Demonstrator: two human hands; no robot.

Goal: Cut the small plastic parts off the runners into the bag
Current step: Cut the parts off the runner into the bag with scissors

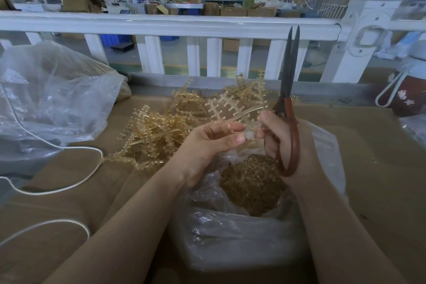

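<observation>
At the far left a big clear plastic sack point(53, 97) slumps on the brown cardboard tabletop point(373, 145), with a white cord point(69, 148) looping across in front of it. Next comes a loose heap of amber runners point(156, 131), their little studs sticking out sideways. The left hand point(207, 143) is palm up, fingers curled, pinching the near end of one runner point(232, 108); its long stem slants up and away to the right, the far end pointing toward the white railing point(161, 24). Directly below the hands sits an open clear bag point(230, 233) holding a mound of cut-off small parts point(251, 184). The right hand point(283, 138) is wrapped around the reddish handles of the scissors point(288, 90), also touching the runner's end with its fingertips; the dark blades stand almost upright, tips nearly together, pointing at the railing. At the far right stands a dark red pouch with a white strap point(405, 97).
</observation>
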